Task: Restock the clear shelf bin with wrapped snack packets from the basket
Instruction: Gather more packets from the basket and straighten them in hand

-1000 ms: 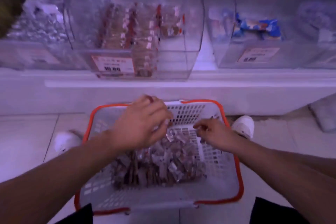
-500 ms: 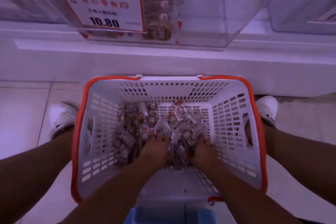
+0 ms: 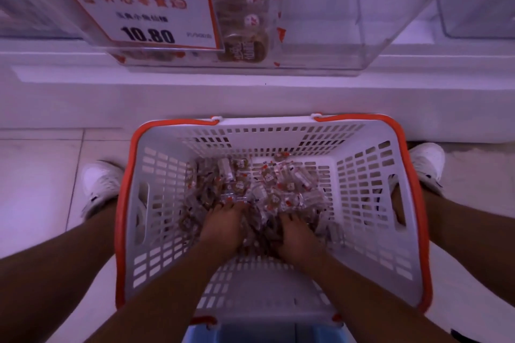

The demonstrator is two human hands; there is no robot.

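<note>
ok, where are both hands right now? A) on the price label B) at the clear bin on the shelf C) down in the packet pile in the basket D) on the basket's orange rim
C: the left hand and right hand are both sunk into the packet pile inside the basket, below the clear bin.

Dim, violet-tinted wide-angle view, soft throughout.
Pale glare washes the clear plastic shelf bin and white shelf ledge; straight lines bow toward the edges, corners blur, and the white slatted basket with orange rim is shadowed inside.
</note>
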